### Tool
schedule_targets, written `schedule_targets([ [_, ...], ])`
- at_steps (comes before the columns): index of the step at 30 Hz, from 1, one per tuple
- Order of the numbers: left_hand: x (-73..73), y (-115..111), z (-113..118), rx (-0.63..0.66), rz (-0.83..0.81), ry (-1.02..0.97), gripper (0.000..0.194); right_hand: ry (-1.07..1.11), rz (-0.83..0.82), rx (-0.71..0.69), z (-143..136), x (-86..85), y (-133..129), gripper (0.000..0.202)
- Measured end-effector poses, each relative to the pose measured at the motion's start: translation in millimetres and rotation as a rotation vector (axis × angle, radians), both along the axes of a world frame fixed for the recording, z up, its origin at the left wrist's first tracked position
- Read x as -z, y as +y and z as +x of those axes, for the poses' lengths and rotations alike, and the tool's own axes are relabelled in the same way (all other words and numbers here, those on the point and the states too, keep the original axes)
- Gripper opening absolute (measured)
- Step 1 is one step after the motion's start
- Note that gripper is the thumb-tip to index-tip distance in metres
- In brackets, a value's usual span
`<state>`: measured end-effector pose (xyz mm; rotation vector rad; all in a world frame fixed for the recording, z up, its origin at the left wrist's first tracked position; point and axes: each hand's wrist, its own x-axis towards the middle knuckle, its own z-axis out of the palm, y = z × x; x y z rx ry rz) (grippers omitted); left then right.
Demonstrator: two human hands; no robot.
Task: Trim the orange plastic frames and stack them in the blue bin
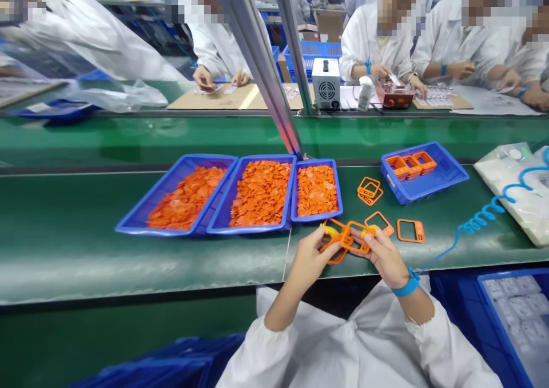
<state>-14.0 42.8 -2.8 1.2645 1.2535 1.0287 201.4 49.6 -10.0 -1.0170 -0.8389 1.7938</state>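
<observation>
My left hand point(309, 255) is closed on an orange plastic frame point(337, 260), possibly more than one; they overlap, so I cannot tell. My right hand point(388, 260) pinches another orange frame point(359, 250), held against the left one just above the bench edge. Yellow covers show on a finger of each hand. A blue wrist strap point(407, 284) circles my right wrist. Close by on the bench lie a loose orange frame point(419, 232) and another frame point(388, 228), partly behind my right hand. Two overlapping frames point(366, 195) lie farther back.
Left of my hands stand a left bin point(143, 208), a middle bin point(223, 211) and a right bin point(338, 205), all blue with small orange parts. A blue tray point(448, 174) holds stacked frames. A coiled blue cord point(476, 219) crosses rightward. A metal post point(274, 91) rises behind; co-workers sit opposite.
</observation>
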Motion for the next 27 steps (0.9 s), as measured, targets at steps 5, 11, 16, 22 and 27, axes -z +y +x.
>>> schedule_targets([
  [5,14.1,0,-1,-0.078,-0.092,-0.168,0.032,-0.304,0.129,0.1,24,-9.6,20,0.053],
  [11,13.8,4,-3,-0.075,-0.113,-0.27,0.032,-0.906,0.38,0.216,55,-14.2,53,0.059],
  [16,10.6,5,-1,-0.082,-0.078,-0.25,0.032,-1.059,0.696,0.256,44,-26.2,40,0.043],
  [22,-6.7,7,3,-0.058,-0.003,-0.167,0.028,-0.672,0.857,0.014,-5,-18.6,18,0.014],
  [27,-11.6,8,4,-0.046,0.028,-0.161,0.024,-0.548,0.749,0.142,-15,-0.4,19,0.008],
])
